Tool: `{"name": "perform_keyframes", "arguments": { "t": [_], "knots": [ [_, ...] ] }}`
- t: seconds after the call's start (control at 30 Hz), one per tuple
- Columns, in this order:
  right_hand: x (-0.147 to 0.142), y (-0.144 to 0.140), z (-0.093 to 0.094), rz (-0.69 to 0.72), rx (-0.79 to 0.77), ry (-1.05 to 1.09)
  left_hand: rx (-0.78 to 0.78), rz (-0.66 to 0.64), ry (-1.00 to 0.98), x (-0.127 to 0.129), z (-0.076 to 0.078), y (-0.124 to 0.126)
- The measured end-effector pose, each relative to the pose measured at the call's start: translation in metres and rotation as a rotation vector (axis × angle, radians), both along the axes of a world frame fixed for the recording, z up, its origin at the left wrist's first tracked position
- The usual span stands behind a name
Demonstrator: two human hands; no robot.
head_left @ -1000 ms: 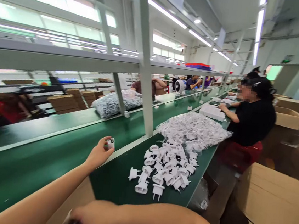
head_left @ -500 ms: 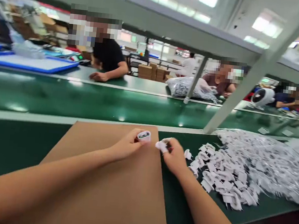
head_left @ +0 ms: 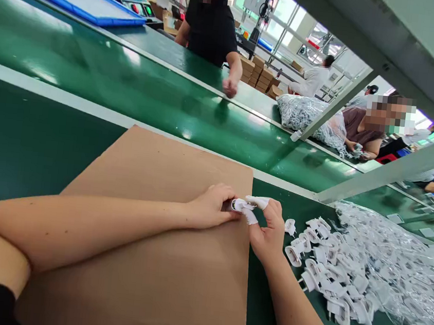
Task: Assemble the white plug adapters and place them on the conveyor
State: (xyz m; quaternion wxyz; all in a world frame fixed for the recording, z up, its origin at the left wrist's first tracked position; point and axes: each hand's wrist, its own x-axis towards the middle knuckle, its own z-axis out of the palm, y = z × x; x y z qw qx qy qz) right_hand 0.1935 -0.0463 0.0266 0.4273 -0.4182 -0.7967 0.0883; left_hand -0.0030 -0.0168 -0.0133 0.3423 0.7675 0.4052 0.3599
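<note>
From your head camera, your left hand and right hand meet at the centre of the view, both pinched shut on one small white plug part held just above the right edge of a brown cardboard sheet on the green bench. At 3 o'clock lies a heap of white plug parts beside a clear plastic bag of more. At 12 o'clock the glossy green conveyor belt runs across, with people working at its far side under a grey shelf frame.
</note>
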Motion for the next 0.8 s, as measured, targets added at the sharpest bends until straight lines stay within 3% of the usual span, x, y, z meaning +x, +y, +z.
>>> {"name": "perform_keyframes", "arguments": {
  "t": [0.33,0.57,0.8],
  "knots": [
    [-0.0039,0.0047,-0.0064,-0.079,0.053,-0.226,-0.013,0.020,-0.027,0.0007,-0.0003,0.0000],
    [-0.0070,0.0019,-0.0056,-0.103,0.090,-0.092,-0.012,0.021,-0.014,-0.0001,0.0015,-0.0005],
    [-0.0038,0.0049,-0.0086,-0.096,0.055,-0.153,-0.007,0.011,-0.040,-0.0002,-0.0001,-0.0006]
  ]
}}
